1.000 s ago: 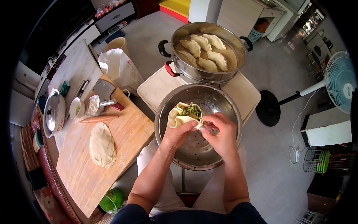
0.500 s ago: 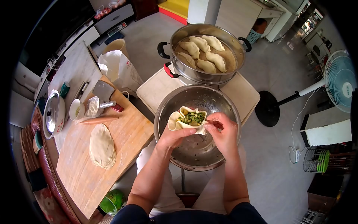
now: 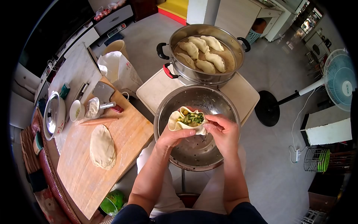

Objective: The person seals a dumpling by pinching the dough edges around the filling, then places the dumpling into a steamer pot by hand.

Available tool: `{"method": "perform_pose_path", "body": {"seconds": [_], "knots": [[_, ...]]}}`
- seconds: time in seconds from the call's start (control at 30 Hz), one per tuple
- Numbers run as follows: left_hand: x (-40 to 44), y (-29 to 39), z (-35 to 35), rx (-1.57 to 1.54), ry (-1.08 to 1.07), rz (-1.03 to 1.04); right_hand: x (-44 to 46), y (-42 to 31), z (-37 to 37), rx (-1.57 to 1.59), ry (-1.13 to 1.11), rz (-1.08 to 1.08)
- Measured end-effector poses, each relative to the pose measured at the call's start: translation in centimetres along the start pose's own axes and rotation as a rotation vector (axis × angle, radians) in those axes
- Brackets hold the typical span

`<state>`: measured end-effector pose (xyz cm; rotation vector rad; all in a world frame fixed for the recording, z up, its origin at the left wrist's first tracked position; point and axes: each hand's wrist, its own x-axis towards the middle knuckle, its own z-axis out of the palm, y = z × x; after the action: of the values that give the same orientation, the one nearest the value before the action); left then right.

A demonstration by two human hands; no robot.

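Observation:
A dumpling [image 3: 192, 119] with green chopped filling showing at its open top is held over a large steel bowl [image 3: 169, 153]. My left hand [image 3: 173, 137] cradles it from the left, thumb along its near side and fingers hidden beneath. At its right edge, my right hand [image 3: 223, 130] pinches the dough rim between thumb and fingers. Behind the bowl, a steel steamer pot [image 3: 209, 77] contains several closed dumplings [image 3: 206, 66]. A stack of flat dough wrappers [image 3: 103, 147] lies on the wooden board [image 3: 80, 179] to my left.
On the board are a rolling pin [image 3: 99, 121], a cup of flour [image 3: 92, 108] and a cleaver [image 3: 103, 91]. A small white bowl [image 3: 76, 111] and a lidded basin [image 3: 54, 115] stand left of them. A fan [image 3: 340, 82] stands at right. The pot rests on a pale stool [image 3: 248, 99].
My right thumb and fingers have closed in on the right end of the dough rim, pinching it a little further along. My left hand keeps its hold.

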<state>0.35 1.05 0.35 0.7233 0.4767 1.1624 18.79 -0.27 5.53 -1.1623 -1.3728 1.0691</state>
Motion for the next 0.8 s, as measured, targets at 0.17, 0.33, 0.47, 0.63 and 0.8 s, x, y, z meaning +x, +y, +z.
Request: {"method": "perform_pose_path", "body": {"seconds": [0.17,0.33,0.47,0.63,0.8], "knots": [[0.1,0.1,0.7,-0.032,0.017,0.034,0.1,0.6,0.6,-0.094,0.084,-0.100],[0.0,-0.6,0.4,-0.052,0.048,-0.007,0.1,0.4,1.1,-0.226,0.116,-0.220],[0.0,-0.8,0.4,-0.052,0.068,-0.007,0.3,0.3,1.1,-0.346,0.122,-0.301],[0.2,-0.4,0.6,-0.075,0.038,-0.013,0.2,-0.4,1.1,-0.257,0.130,-0.206],[0.1,0.1,0.9,-0.047,-0.003,0.000,0.3,-1.2,0.7,-0.270,0.061,-0.178]]}}
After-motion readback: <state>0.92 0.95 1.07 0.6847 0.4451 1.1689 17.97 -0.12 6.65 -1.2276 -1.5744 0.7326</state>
